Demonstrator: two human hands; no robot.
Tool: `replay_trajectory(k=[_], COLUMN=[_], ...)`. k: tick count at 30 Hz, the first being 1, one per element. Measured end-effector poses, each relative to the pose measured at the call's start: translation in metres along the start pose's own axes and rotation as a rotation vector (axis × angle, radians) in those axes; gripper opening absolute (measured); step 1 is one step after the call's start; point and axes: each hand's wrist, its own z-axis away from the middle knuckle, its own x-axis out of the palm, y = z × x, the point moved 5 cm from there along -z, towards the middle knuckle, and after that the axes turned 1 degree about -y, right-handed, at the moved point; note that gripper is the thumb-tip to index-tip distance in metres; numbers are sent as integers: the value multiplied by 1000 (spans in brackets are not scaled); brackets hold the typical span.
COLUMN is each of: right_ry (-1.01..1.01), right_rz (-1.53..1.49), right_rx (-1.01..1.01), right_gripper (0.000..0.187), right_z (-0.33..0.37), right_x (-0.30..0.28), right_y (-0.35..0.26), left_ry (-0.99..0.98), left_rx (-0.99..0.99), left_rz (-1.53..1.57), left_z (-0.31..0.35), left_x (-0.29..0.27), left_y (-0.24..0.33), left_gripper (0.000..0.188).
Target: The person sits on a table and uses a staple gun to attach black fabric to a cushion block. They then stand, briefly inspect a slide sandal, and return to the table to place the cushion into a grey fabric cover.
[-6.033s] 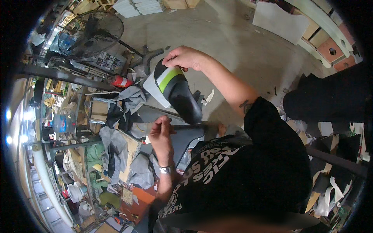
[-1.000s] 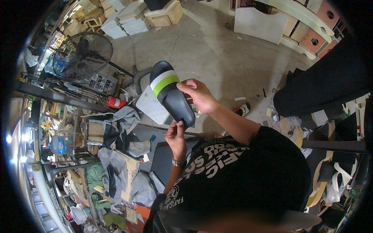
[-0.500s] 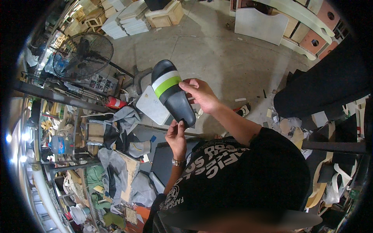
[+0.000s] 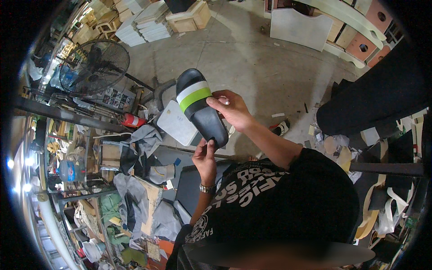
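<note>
Head view: black slide sandal (image 4: 208, 121) held up in front of the person, over the floor and a whitish board (image 4: 177, 123). Toe points away and a bit left, footbed up. Strap has a white band, lime-green band, then black edge; sole smooth, dark, slight sheen. Left hand (image 4: 205, 158) pinches the heel, thumb on top. Right hand (image 4: 231, 109) grips the strap's right side, thumb on top, fingers partly hidden. Board edge sticks out left of the sandal; fan (image 4: 94, 65) further left. Concrete floor (image 4: 270, 74) stretches beyond the toe and right toward a big black roll (image 4: 373, 101). Grey cloth (image 4: 166, 219) lies left of the left forearm.
</note>
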Motion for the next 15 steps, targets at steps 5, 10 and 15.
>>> replay_trajectory(k=[5,10,15], right_ry=[-9,-82,-101], right_rz=[-265,-344,-390], right_rx=[43,70,40], right_gripper=[33,20,16], right_z=[0,-1,-3], right_x=[-1,-1,-1], right_y=[6,10,12], left_ry=[-20,-23,-38], left_rx=[-21,-13,-16], left_rz=[18,11,14], left_z=[0,-3,-5], left_x=[4,2,2], left_y=[6,9,9], left_gripper=[23,21,21])
